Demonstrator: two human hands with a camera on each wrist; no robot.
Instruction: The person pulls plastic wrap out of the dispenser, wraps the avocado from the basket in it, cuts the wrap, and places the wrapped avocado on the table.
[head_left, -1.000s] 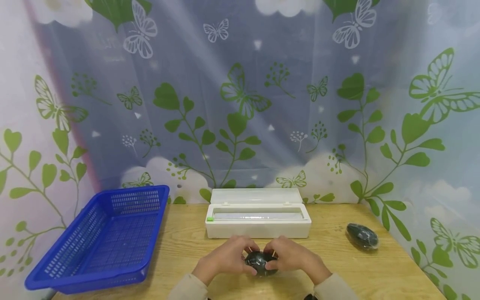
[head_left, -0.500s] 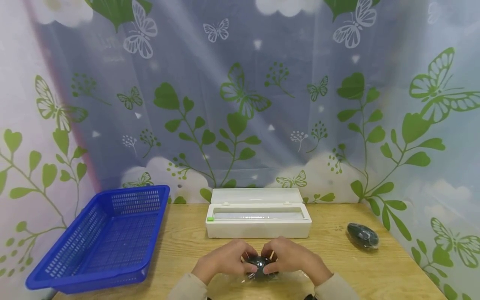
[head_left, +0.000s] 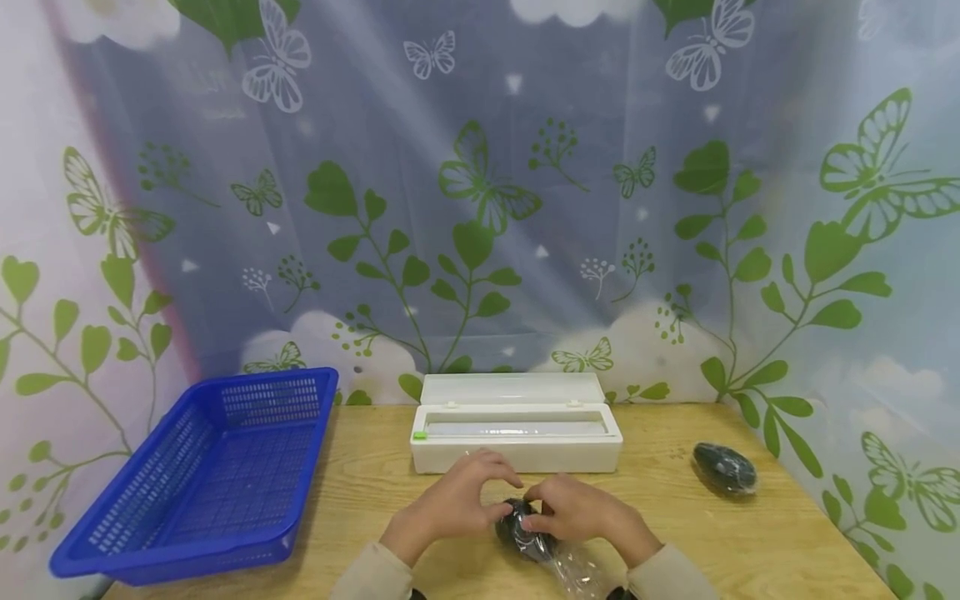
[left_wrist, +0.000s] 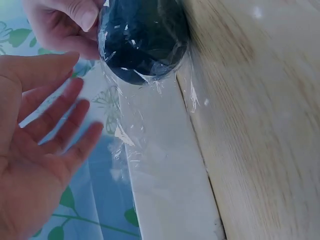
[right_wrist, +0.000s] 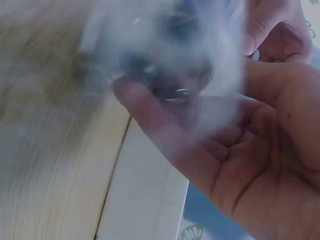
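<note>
A dark oval, avocado-like fruit [head_left: 516, 530], wrapped in clear cling film, is between the two hands near the table's front. My right hand [head_left: 583, 512] grips it, thumb on its near side. A loose tail of cling film [head_left: 576, 573] trails from it toward the lower right. My left hand [head_left: 456, 504] is at its left side, thumb close to the fruit. In the left wrist view, the left hand's fingers [left_wrist: 75, 131] are spread and apart from the fruit. Motion and film blur the right wrist view, where the right thumb [right_wrist: 145, 107] lies against the wrapped fruit.
Behind the hands stands a white cling film dispenser [head_left: 517, 457], lid raised, with a roll inside. A blue plastic basket [head_left: 296, 533] is at the left. Another wrapped dark fruit [head_left: 724, 468] lies on the wooden table [head_left: 660, 483] at the right.
Both hands held the fruit; now the left hand's fingers have lifted and spread. The fruit has tilted, and a tail of film now sticks out toward the lower right.
</note>
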